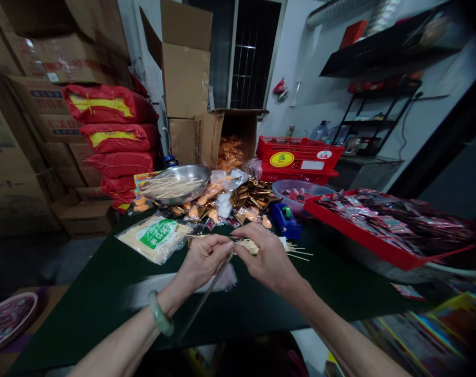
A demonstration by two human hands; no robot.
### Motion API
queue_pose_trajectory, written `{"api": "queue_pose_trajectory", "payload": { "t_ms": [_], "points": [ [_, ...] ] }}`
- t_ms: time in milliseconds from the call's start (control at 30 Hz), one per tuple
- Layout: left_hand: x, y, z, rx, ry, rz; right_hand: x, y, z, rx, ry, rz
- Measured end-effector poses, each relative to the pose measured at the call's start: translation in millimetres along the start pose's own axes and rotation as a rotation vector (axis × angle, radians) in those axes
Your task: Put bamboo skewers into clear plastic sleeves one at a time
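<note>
Over the near middle of the table, my left hand (208,259) is closed in a pinch. A thin stick (205,299), blurred, slants down toward me from its fingertips. My right hand (267,256) curls in from the other side, its thumb and forefinger meeting the left fingertips; whatever lies between them is too small to make out. Behind the right hand lies a loose bundle of thin wooden sticks (300,253). Below the left hand is a blurred pale strip or wrapper (155,288). A clear pack of sticks with a green label (159,234) lies to the left.
Toward the back, a steel bowl (200,178) holds sticks beside orange pieces (213,215) and brown-gold packets (255,196). A blue tape dispenser (285,222) stands before a plastic basin (312,186). At right is a red tray (355,238) of packets; red sacks (120,136) are stacked left.
</note>
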State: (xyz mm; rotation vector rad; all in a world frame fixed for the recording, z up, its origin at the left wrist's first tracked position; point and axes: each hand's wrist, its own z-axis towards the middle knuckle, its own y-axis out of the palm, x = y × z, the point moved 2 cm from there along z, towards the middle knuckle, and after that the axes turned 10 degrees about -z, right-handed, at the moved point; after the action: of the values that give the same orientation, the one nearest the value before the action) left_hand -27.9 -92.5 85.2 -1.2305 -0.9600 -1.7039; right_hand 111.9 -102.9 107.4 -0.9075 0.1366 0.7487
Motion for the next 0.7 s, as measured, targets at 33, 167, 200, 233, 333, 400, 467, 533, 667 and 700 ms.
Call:
{"api": "queue_pose_trajectory", "payload": {
  "t_ms": [33, 167, 200, 233, 333, 400, 467, 533, 667, 700],
  "points": [
    [0.3, -0.6, -0.6, -0.027, -0.01, 0.011, 1.5, 1.0, 1.2, -0.03, 0.041, 0.047],
    [4.7, -5.2, -2.5, -0.09, 0.04, 0.15, 8.5, 3.8, 5.6, -0.186, 0.17, 0.283],
    [6.7, -6.1, -2.9, -0.081, 0.087, 0.204, 9.1, 4.8, 5.9, -0.233, 0.176, 0.339],
    [8.6, -6.5, -3.2, -0.068, 0.13, 0.25, 9.1, 5.6, 5.8, -0.264, 0.174, 0.377],
    [10.9, -5.2, -4.1, -0.024, 0.158, 0.277, 5.6, 1.4, 3.8, -0.055, 0.142, 0.252],
    [10.5, -2.8, -4.7, 0.002, 0.107, 0.206, -3.3, -6.1, -0.9, 0.248, 0.02, 0.037],
    [11.4, 0.9, -5.6, -0.006, 0.081, 0.134, -16.1, -9.3, -7.5, 0.372, -0.188, -0.118],
    [14.5, 5.6, -6.6, -0.05, 0.095, 0.11, -26.0, -7.7, -13.4, 0.323, -0.338, -0.209],
    [22.1, 13.9, -8.7, -0.136, 0.193, 0.27, -28.2, -4.0, -20.2, 0.271, -0.32, -0.356],
    [22.9, 15.6, -9.3, -0.154, 0.23, 0.34, -26.7, -3.6, -21.3, 0.253, -0.312, -0.371]
  ]
}}
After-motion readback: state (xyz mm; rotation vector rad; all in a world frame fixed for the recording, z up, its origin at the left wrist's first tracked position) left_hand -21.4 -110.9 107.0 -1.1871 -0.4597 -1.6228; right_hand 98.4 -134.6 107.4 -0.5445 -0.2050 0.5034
